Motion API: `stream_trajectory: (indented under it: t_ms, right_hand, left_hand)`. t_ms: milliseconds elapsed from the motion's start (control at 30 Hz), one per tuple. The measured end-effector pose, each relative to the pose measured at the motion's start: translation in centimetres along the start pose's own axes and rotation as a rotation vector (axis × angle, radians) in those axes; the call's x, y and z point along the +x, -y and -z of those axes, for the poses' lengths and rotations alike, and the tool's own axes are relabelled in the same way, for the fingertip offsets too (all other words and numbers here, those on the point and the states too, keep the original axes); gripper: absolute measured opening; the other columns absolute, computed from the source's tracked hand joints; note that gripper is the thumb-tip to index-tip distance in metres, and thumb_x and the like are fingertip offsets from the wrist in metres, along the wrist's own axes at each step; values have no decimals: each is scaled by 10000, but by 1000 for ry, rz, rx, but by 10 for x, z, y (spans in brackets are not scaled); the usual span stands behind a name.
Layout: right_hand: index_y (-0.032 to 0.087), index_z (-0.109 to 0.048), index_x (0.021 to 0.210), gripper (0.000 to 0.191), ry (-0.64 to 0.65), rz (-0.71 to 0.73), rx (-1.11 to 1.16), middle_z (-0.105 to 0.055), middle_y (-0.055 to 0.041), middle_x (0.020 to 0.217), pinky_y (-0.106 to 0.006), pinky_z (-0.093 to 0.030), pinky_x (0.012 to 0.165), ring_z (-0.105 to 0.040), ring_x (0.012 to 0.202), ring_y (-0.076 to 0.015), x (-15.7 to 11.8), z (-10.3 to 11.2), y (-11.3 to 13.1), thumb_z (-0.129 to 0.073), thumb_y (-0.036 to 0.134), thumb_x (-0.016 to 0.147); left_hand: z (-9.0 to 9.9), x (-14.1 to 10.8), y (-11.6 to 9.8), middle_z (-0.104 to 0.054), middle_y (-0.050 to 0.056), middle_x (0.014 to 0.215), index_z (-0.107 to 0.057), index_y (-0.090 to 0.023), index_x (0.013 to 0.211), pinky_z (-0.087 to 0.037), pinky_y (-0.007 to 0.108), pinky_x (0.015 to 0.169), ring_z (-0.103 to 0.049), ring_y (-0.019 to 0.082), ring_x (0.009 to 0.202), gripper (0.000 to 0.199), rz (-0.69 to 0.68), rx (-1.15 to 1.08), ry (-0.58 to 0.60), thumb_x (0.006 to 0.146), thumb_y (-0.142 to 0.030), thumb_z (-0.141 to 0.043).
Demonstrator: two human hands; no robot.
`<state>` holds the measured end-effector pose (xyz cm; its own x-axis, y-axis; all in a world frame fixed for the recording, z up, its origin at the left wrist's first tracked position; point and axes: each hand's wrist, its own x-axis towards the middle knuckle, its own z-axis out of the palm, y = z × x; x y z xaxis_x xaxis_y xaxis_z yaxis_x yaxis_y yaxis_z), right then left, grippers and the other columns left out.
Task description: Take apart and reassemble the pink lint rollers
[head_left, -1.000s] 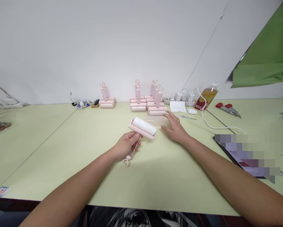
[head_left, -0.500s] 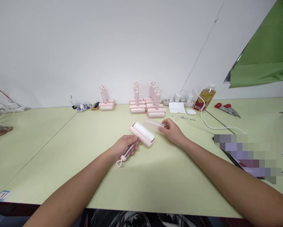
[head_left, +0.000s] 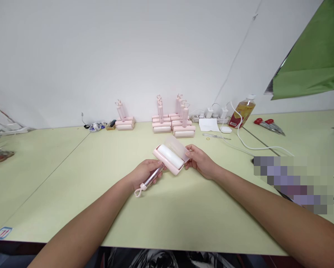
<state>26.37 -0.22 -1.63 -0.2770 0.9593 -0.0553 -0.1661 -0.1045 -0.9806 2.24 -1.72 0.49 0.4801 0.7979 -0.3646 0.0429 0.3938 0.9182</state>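
A pink lint roller (head_left: 169, 159) with a white roll is tilted above the table, its clear handle in my left hand (head_left: 148, 173). The fingers wrap the handle just below the head, and a heart-shaped loop hangs at its lower end. My right hand (head_left: 197, 160) pinches a translucent plastic cover (head_left: 177, 147) by its right edge. That cover lies along the far side of the white roll, close against it; whether it touches cannot be made out.
Several pink lint rollers (head_left: 183, 130) stand upright along the wall, with more (head_left: 125, 123) farther left. At the back right are a power strip (head_left: 195, 118), white paper (head_left: 208, 124), a drink bottle (head_left: 241, 111) and red-handled tools (head_left: 269, 125). A white cable (head_left: 256, 149) crosses the right side.
My right hand has brought the cover down and left against the roller, turning it nearly in line with the roll. My left hand keeps its hold on the handle.
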Motion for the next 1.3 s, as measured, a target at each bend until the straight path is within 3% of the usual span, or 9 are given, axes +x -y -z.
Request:
stream_trajectory:
  t_ms: [300,467,600,700,800,967,1100,1200,1300]
  right_hand:
    - [221,-506,971,350,71,53,-145,-553,37,727,-265,-483,545,-556,601,-127,-2,0,-3,-683,447,770]
    - [219,-512,1122,414,196,72,-319,-523,42,707,-250,-461,516,-548,600,-132,-7,-6,-3,-623,485,824]
    - [200,-495,1273,530,214,136,-481,-602,-57,979,-276,-482,603,-592,828,-195,-13,-10,-4,-562,527,862]
    - [215,-410,1396,727,109,246,-686,-497,-123,1292,-353,-498,781,-537,1073,-268,-17,-12,-4,-656,527,788]
    - [242,-289,1469,898,57,270,-798,-419,-144,1368,-376,-513,774,-541,1054,-262,-18,-13,-7,-724,492,725]
    - [304,-320,1401,679,-87,219,-565,-380,-121,1431,-343,-546,707,-623,894,-176,-9,-8,-16,-641,369,806]
    - [313,-416,1264,506,-125,236,-376,-382,-77,1448,-359,-526,856,-610,1101,-207,0,-4,-20,-626,278,806]
    - [297,-466,1197,444,-97,214,-375,-461,-69,1387,-383,-507,898,-587,1154,-225,2,-3,-20,-634,253,788]
    - [270,-504,1173,416,-66,191,-411,-543,-80,1303,-404,-496,920,-578,1162,-231,2,-4,-21,-635,245,779]
  left_hand:
    - [1,2,4,-586,8,574,-631,-124,844,-317,189,385,-483,79,408,373,-12,11,35,772,-489,-665]
    - [1,1,4,-588,8,567,-623,-124,820,-320,193,398,-482,77,409,376,-26,-2,48,761,-491,-680]
    - [0,1,4,-599,11,578,-615,-121,824,-335,186,395,-497,78,408,374,-27,-19,58,770,-485,-683]
    - [-1,3,4,-614,23,596,-629,-105,888,-362,191,390,-524,90,403,382,-1,-52,32,812,-480,-638]
    - [0,5,3,-631,41,618,-633,-91,920,-369,197,363,-558,110,407,412,44,-90,6,857,-494,-570]
    - [4,8,5,-685,80,779,-610,-115,1097,-360,198,316,-635,143,507,515,-4,-189,46,913,-558,-422]
    - [4,7,6,-670,131,1101,-524,-174,1264,-434,205,377,-689,172,679,458,-101,-182,46,925,-473,-449]
    - [1,7,8,-651,145,1096,-535,-157,1234,-398,191,361,-676,166,667,465,-106,-67,-25,884,-462,-522]
    - [-3,9,10,-643,89,974,-573,-168,1156,-342,190,344,-629,131,598,420,-130,107,-122,842,-447,-574]
